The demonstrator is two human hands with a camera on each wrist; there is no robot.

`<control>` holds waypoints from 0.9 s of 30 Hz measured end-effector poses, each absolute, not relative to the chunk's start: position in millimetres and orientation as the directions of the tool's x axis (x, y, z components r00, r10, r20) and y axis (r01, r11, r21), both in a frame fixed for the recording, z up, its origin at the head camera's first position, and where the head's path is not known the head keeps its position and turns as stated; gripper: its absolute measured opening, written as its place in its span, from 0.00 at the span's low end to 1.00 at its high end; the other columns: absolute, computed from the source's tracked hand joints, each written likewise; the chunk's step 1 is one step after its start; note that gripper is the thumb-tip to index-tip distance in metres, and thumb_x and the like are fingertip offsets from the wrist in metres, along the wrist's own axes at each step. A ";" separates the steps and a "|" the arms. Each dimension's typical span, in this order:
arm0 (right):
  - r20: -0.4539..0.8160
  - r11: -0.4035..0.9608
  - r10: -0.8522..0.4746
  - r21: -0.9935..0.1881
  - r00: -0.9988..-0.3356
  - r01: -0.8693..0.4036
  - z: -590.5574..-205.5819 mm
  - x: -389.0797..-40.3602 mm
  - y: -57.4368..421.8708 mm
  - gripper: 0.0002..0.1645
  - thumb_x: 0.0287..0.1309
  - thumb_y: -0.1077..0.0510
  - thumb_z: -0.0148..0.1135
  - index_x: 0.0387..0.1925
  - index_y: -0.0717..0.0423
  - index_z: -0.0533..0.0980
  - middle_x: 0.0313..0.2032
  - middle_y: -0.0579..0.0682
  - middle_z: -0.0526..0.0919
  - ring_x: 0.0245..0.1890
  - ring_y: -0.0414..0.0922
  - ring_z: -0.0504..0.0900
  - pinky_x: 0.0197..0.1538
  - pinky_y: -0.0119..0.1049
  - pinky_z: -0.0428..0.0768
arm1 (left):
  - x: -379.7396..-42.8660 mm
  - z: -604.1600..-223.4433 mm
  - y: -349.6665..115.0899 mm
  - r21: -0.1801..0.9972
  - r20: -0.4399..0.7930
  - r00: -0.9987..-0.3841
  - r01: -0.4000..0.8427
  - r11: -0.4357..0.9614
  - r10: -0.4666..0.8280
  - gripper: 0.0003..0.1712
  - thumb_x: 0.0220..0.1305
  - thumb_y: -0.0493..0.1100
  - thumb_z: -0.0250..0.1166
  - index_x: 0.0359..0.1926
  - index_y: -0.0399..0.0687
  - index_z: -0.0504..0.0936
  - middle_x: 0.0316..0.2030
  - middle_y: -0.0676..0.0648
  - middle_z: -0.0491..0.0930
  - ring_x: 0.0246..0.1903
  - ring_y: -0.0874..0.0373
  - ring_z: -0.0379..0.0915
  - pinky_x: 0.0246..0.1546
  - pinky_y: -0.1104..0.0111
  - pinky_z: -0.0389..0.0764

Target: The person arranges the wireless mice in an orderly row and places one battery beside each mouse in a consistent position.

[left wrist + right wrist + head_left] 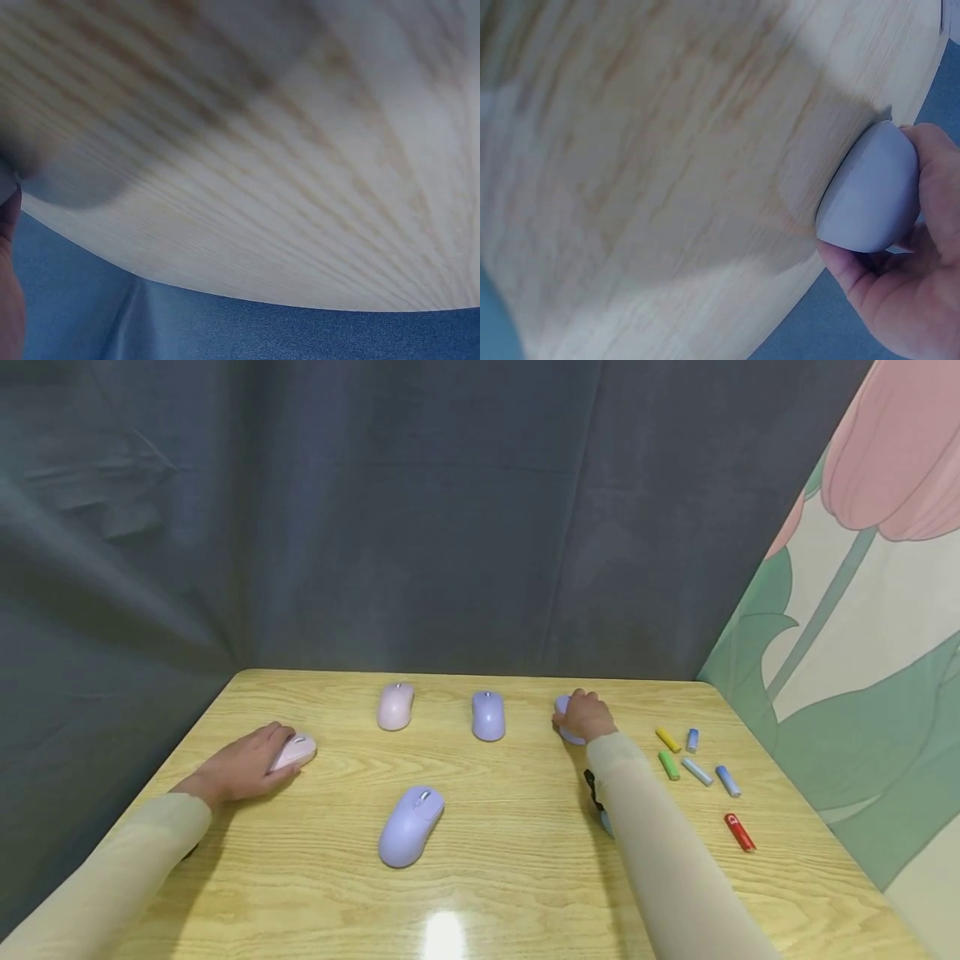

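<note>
At the left of the table, my left hand (243, 764) grips a pale pink computer mouse (297, 749), fingers over its far side and thumb on the near side. Only a sliver of that hand (9, 292) enters the left wrist view. Toward the back right, my right hand (587, 717) holds a lavender mouse (874, 191) between thumb and fingers; its underside edge sits at or close to the tabletop. Between the hands are another pink mouse (395, 707), a lavender mouse (488, 716), and a nearer lavender mouse (411, 827) lying at a slant.
Right of my right forearm lie several small batteries, among them a yellow one (668, 740), a green one (669, 765) and a red one (740, 832). A dark curtain (420, 543) hangs behind the wooden table (322, 893). A flower-patterned wall (885, 693) borders the right.
</note>
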State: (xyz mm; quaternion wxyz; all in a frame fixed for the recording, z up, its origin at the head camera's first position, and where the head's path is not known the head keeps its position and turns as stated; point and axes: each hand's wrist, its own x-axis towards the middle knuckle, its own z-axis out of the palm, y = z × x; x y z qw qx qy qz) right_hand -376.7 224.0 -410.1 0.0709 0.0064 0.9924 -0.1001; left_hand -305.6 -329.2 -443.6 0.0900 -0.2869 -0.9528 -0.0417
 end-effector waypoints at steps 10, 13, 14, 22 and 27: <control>-0.144 0.979 -0.006 -0.202 -0.990 0.023 -407.4 -374.8 222.8 0.44 0.67 0.46 0.54 0.63 0.81 0.54 0.53 0.76 0.65 0.47 0.66 0.74 0.49 0.55 0.75 | -299.2 -437.9 -323.0 0.015 0.204 -0.821 0.547 0.837 0.533 0.32 0.63 0.54 0.62 0.54 0.29 0.69 0.45 0.36 0.73 0.42 0.44 0.72 0.46 0.50 0.73; -0.147 0.980 -0.008 -0.199 -0.989 0.022 -408.5 -375.8 223.4 0.44 0.68 0.46 0.54 0.63 0.81 0.54 0.53 0.77 0.65 0.48 0.66 0.74 0.50 0.55 0.75 | -298.0 -437.2 -318.8 0.019 0.208 -0.824 0.542 0.840 0.527 0.32 0.63 0.55 0.62 0.54 0.29 0.70 0.45 0.36 0.73 0.42 0.45 0.72 0.46 0.50 0.74; -0.148 0.981 -0.008 -0.195 -0.989 0.021 -408.8 -376.1 223.8 0.44 0.68 0.46 0.54 0.63 0.81 0.54 0.53 0.77 0.65 0.48 0.66 0.74 0.50 0.55 0.75 | -298.0 -437.2 -317.1 0.020 0.213 -0.824 0.540 0.841 0.524 0.32 0.63 0.54 0.62 0.54 0.29 0.70 0.44 0.36 0.73 0.41 0.45 0.72 0.45 0.50 0.74; -0.162 0.979 0.001 -0.199 -0.987 0.034 -410.8 -379.2 226.1 0.44 0.67 0.46 0.53 0.64 0.80 0.52 0.54 0.77 0.64 0.50 0.67 0.73 0.52 0.56 0.74 | -298.0 -430.6 -297.0 0.043 0.239 -0.831 0.527 0.849 0.503 0.33 0.63 0.55 0.62 0.54 0.29 0.71 0.44 0.36 0.73 0.39 0.46 0.72 0.43 0.51 0.75; -0.170 0.979 0.005 -0.200 -0.986 0.039 -414.1 -382.6 226.7 0.45 0.67 0.45 0.54 0.64 0.80 0.53 0.54 0.76 0.64 0.50 0.67 0.72 0.52 0.56 0.73 | -299.0 -430.0 -283.1 0.064 0.242 -0.833 0.526 0.848 0.498 0.34 0.62 0.56 0.62 0.54 0.28 0.70 0.44 0.36 0.74 0.40 0.47 0.73 0.43 0.51 0.75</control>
